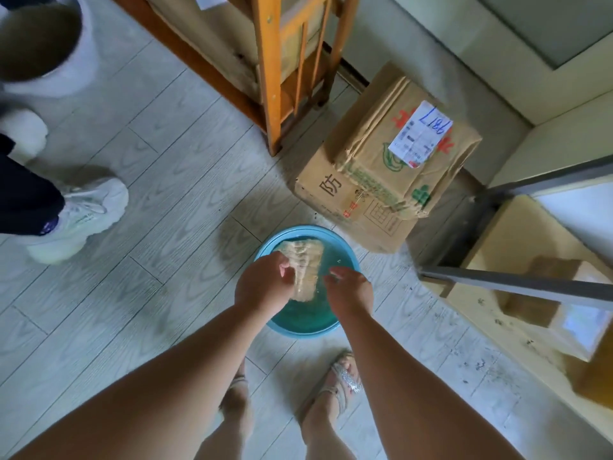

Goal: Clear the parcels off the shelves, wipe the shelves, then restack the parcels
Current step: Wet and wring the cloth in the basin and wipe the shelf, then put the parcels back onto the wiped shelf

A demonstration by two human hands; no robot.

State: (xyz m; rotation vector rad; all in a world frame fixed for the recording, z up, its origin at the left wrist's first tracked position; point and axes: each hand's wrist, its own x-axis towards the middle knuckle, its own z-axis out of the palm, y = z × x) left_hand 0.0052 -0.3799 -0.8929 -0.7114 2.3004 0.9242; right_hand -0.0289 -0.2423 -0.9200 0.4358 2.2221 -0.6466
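Left hand (265,283) grips the wet cloth (303,272) in the blue basin (282,328) on the floor; right hand's (348,287) grip cannot be determined. One parcel (388,161) sits on the floor beside the wooden shelf (275,78). Judged status: clearing under way, wiping and restacking outstanding.

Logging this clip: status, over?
Left hand grips cloth in basin; right hand beside cloth, grip unclear. Boxes on floor. Nothing blocking.

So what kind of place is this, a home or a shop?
Probably a parcel pickup or storage room: a labelled cardboard parcel on the floor beside a wooden shelf, more boxes on a metal rack.
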